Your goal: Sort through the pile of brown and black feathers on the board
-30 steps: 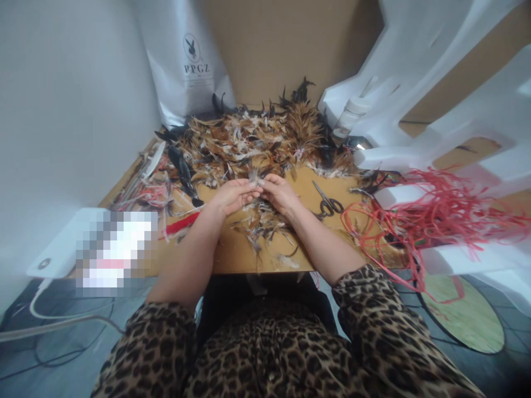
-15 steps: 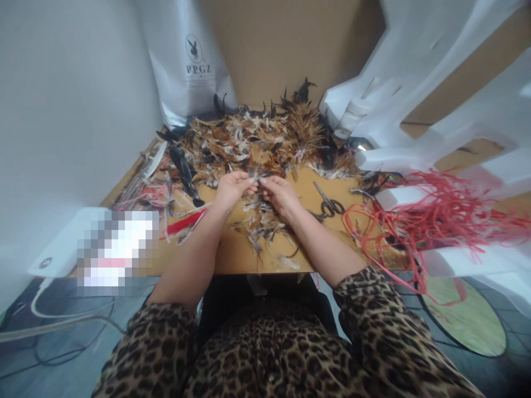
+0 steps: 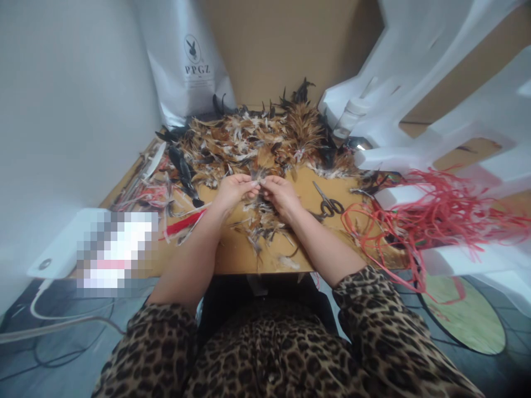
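In the head view's centre, the left hand (image 3: pixel 235 193) and right hand (image 3: pixel 282 195) pinch a small, fanned, grey-brown feather tuft (image 3: pixel 260 173), probably for fine control. Black-handled metal scissors (image 3: pixel 325 197), right of centre, seem placed within easy reach.

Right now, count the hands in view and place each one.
2: the left hand and the right hand, side by side above the table, fingertips together at a small feather tuft.

A craft workshop corner, it seems — heaped feathers (image 3: pixel 244 141), scissors (image 3: pixel 329 205) and tangled red strands (image 3: pixel 448 213) crowd the tabletop (image 3: pixel 236 261).
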`<state>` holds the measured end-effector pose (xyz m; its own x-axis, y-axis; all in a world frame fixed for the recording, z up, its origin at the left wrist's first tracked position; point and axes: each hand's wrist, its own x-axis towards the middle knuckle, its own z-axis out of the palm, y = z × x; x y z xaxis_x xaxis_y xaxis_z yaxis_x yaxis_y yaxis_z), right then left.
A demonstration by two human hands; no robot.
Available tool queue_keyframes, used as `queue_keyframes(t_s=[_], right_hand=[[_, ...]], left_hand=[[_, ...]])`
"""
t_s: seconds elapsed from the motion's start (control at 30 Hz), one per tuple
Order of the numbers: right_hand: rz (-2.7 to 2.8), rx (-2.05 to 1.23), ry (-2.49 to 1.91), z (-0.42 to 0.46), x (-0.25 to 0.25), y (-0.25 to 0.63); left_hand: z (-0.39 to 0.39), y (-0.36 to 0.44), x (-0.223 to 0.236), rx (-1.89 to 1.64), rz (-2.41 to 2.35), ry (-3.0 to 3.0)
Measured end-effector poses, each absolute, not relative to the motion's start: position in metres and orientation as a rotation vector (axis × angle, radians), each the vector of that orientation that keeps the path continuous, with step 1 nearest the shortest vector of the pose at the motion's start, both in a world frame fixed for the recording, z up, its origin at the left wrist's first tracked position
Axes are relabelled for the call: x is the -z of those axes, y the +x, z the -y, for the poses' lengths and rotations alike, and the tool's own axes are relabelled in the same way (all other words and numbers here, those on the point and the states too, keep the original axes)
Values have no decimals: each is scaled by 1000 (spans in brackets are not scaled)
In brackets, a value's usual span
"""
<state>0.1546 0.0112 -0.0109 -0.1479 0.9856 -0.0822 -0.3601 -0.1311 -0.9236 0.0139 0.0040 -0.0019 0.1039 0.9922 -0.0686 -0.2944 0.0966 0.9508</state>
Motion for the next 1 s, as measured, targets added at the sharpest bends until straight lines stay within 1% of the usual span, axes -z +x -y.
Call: queue_keyframes(t_s=[0.13,0.4,0.77,1.0], right_hand=[[968,-1560,-888,-12,12,155],[1165,-1298,-905,-8,10,155],[1178,-1275,-956,-6,8,152],[1287,-1265,-980,-10,10,155]], left_hand=[[-5,12,4,-1154,-932,962],[-5,7,5,-1059,-933,947],[-6,5,7,-1086,-1015,1189],[-7,6,9,-1117,-1041,1158]])
